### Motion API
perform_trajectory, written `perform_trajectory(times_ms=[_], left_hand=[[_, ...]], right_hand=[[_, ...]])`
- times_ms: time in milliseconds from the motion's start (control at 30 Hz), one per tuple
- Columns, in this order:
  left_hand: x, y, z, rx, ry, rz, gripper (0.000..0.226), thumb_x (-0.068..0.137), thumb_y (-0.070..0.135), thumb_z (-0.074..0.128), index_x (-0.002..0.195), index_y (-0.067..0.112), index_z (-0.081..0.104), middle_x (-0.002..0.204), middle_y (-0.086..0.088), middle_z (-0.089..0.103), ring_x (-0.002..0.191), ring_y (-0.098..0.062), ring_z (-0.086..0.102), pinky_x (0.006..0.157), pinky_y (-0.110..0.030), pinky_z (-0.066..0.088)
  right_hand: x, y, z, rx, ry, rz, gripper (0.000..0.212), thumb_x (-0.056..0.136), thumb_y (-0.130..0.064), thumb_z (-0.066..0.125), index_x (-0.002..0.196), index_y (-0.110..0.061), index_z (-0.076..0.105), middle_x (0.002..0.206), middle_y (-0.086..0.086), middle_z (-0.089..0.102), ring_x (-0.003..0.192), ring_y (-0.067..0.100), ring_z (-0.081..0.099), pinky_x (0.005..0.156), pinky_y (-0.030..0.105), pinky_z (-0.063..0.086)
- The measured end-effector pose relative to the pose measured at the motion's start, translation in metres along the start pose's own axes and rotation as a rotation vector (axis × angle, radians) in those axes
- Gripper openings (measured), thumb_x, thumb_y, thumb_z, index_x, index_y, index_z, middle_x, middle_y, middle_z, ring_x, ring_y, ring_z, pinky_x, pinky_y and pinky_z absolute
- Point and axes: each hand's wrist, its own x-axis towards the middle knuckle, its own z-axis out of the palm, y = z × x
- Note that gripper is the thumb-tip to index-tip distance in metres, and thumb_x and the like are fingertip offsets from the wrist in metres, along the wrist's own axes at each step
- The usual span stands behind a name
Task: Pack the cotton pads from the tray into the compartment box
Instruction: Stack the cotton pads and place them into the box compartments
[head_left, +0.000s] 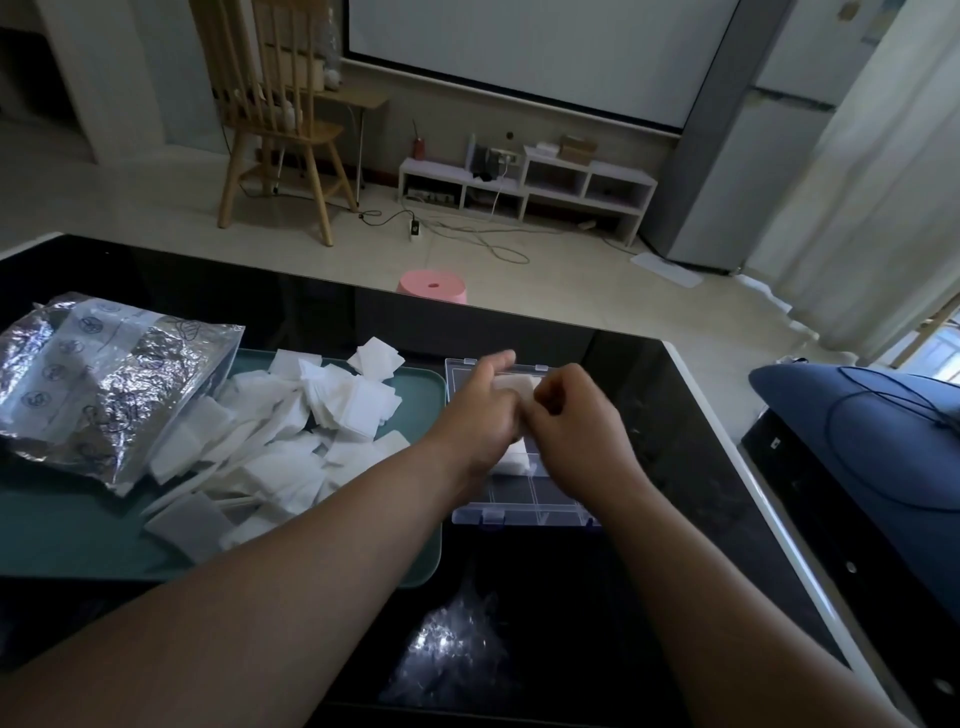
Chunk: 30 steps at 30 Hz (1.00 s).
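Fingers (551, 396) of left hand (483, 410) and right hand (574, 418) pinch cotton pads (511, 387) (blurred) over the compartment box (519, 500).

compartment box (522, 514): middle hidden under left hand (483, 415), right hand (576, 415) | cotton pad (511, 387): mostly covered by fingers (550, 400)

You are viewing a dim room, lit by daylight through the curtain (857, 234) right of the tabletop (322, 312). Crumpled plastic (447, 649) at the tabletop's near edge glints. Left hand (483, 415) and right hand (569, 415) above it are slightly smeared. The tabletop's borders bow from lens distortion.
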Motion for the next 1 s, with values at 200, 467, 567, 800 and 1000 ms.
perform_trajectory(times_ms=[200, 467, 567, 800, 1000], left_hand=[[0.017, -0.010, -0.015, 0.588, -0.022, 0.137, 0.032, 0.106, 0.017, 0.045, 0.135, 0.022, 0.057, 0.131, 0.001, 0.063, 0.116, -0.019, 0.060, 0.098, -0.035, 0.049], [0.014, -0.033, -0.002, 1.086, -0.131, 0.185, 0.032, 0.101, 0.022, 0.043, 0.131, 0.021, 0.055, 0.132, -0.008, 0.063, 0.114, -0.033, 0.060, 0.094, -0.044, 0.049], [0.014, -0.038, 0.001, 1.182, -0.125, 0.240, 0.035, 0.101, 0.022, 0.043, 0.134, 0.021, 0.052, 0.138, -0.008, 0.060, 0.120, -0.033, 0.058, 0.098, -0.044, 0.046], [0.017, -0.051, 0.002, 1.275, -0.127, 0.307, 0.043, 0.102, 0.031, 0.042, 0.144, 0.028, 0.046, 0.145, -0.003, 0.050, 0.130, -0.030, 0.049, 0.106, -0.046, 0.038], [0.015, -0.049, 0.004, 1.380, -0.155, 0.363, 0.037, 0.099, 0.034, 0.044, 0.132, 0.026, 0.058, 0.140, 0.002, 0.051, 0.127, -0.029, 0.050, 0.100, -0.046, 0.038]], right_hand=[[0.033, 0.042, -0.017, 0.116, 0.044, 0.233, 0.013, 0.095, -0.016, 0.067, 0.104, -0.017, 0.058, 0.103, 0.005, 0.064, 0.086, 0.019, 0.062, 0.062, 0.027, 0.046], [0.042, 0.062, 0.004, -0.152, -0.090, 0.203, 0.008, 0.090, -0.020, 0.068, 0.094, -0.019, 0.061, 0.092, 0.001, 0.065, 0.086, 0.021, 0.064, 0.079, 0.041, 0.059], [0.043, 0.064, 0.004, -0.223, -0.078, 0.196, 0.007, 0.090, -0.023, 0.067, 0.091, -0.021, 0.060, 0.088, -0.001, 0.064, 0.084, 0.020, 0.063, 0.084, 0.045, 0.059], [0.043, 0.064, 0.006, -0.326, -0.155, 0.235, 0.003, 0.090, -0.024, 0.063, 0.092, -0.024, 0.061, 0.089, -0.004, 0.065, 0.086, 0.018, 0.062, 0.098, 0.051, 0.052], [0.040, 0.067, 0.011, -0.419, -0.067, 0.148, 0.023, 0.088, -0.020, 0.065, 0.109, -0.028, 0.060, 0.111, 0.000, 0.062, 0.100, 0.022, 0.061, 0.094, 0.047, 0.054]])
